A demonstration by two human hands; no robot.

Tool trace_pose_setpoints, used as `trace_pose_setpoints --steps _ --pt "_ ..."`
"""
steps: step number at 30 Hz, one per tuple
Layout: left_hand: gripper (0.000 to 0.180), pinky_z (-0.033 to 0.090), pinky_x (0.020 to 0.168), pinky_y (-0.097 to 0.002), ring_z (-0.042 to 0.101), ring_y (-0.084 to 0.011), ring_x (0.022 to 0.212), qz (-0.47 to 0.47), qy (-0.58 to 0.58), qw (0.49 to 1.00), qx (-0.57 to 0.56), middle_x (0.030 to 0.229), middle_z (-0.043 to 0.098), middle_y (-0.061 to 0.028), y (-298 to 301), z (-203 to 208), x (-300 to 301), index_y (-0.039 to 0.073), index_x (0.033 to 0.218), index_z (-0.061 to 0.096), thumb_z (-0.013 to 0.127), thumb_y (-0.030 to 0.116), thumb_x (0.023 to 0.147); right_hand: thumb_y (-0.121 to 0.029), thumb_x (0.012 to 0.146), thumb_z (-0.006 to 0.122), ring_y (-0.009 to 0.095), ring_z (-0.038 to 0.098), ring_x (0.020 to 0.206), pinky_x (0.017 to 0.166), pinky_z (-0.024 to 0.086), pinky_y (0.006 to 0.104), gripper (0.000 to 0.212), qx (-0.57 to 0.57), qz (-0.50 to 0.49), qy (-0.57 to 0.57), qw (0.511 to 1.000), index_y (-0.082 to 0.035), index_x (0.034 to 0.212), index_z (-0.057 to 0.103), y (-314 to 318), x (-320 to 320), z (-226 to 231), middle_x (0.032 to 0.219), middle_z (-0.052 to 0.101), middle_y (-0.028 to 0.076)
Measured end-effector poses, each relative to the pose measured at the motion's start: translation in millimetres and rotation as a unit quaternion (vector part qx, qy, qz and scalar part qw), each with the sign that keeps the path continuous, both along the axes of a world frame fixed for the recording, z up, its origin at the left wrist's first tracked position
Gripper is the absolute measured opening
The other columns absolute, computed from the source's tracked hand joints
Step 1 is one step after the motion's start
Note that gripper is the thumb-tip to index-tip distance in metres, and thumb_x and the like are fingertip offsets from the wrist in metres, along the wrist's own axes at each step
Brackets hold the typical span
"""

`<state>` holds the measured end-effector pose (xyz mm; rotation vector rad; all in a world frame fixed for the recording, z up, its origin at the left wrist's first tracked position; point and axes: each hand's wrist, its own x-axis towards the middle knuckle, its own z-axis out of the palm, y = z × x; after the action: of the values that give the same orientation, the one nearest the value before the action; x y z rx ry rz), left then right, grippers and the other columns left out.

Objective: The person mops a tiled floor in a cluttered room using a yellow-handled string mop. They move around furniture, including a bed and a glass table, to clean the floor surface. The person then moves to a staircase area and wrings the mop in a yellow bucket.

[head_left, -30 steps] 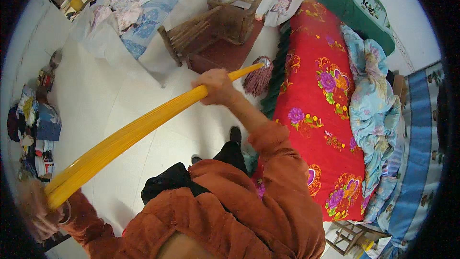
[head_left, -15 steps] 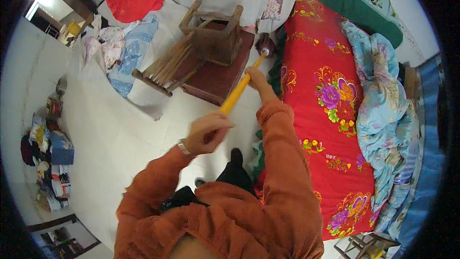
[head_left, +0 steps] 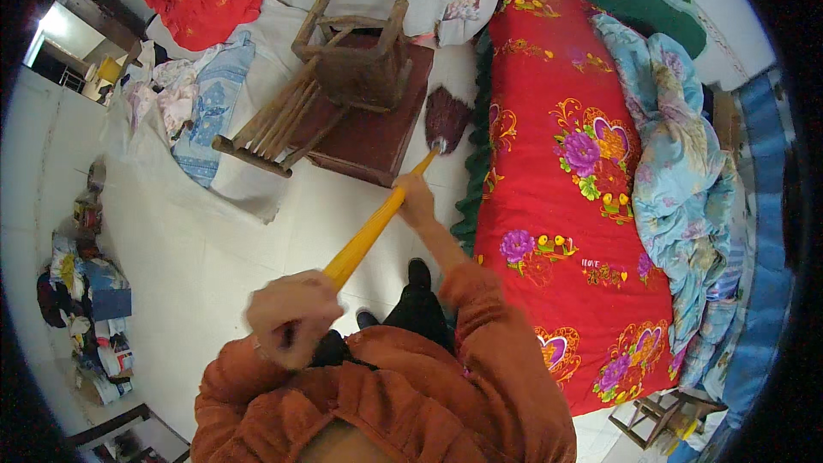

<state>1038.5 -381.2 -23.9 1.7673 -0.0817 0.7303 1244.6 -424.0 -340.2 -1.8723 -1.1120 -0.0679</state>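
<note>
A broom (head_left: 370, 236) with a yellow handle and a dark reddish-brown bristle head slants across the middle of the view. Its bristles rest on the pale tiled floor between the brown chest and the bed. Closed round the top end of the handle is my left hand (head_left: 296, 313), slightly blurred, in front of my waist. My right hand (head_left: 417, 200) wraps the handle lower down, close to the broom head.
On my right runs a bed (head_left: 549, 206) with a red flowered cover and a crumpled blue quilt (head_left: 681, 171). A wooden chair (head_left: 360, 77) lies upturned on a dark red-brown chest (head_left: 411, 120) ahead. Clothes (head_left: 201, 111) lie on white sheeting at far left; piled items (head_left: 99, 291) line the left wall.
The broom has been drawn back toward me, its bristles sliding nearer along the gap by the bed. My left hand has moved down and left, my right hand nearer.
</note>
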Motion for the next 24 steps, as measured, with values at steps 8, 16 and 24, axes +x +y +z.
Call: trace_pose_setpoints --steps 8,16,24 --pt "0.044 0.046 0.044 -0.0261 0.042 -0.0111 0.028 0.002 0.017 0.996 -0.090 0.036 0.042 0.0016 17 103 -99 0.014 0.045 0.041 0.054 0.019 0.086 -0.014 0.065 0.071 0.028 0.048 0.047 0.045 0.039 0.0369 0.027 0.116 0.095 0.031 0.988 -0.008 0.058 0.046 -12 -165 48 0.054 0.046 0.009" --pt "0.029 0.048 0.044 -0.0276 0.047 -0.0143 0.033 -0.121 -0.067 0.987 -0.079 0.041 0.049 -0.0038 15 80 -106 0.004 0.056 0.058 0.062 0.015 0.083 -0.015 0.069 0.065 0.027 0.051 0.043 0.042 0.042 0.0376 0.024 0.132 0.131 -0.016 0.982 -0.010 0.056 0.046 -27 -165 32 0.050 0.048 0.008" --pt "0.006 0.050 0.056 -0.0360 0.051 -0.0227 0.047 -0.256 -0.035 0.966 0.015 0.053 0.049 -0.0069 17 6 -53 0.002 0.074 0.062 0.058 -0.001 0.072 -0.013 0.065 0.064 0.030 0.051 0.051 0.049 0.043 0.0390 0.018 0.068 0.154 -0.056 0.984 -0.010 0.061 0.047 -26 -33 -11 0.056 0.049 0.009"
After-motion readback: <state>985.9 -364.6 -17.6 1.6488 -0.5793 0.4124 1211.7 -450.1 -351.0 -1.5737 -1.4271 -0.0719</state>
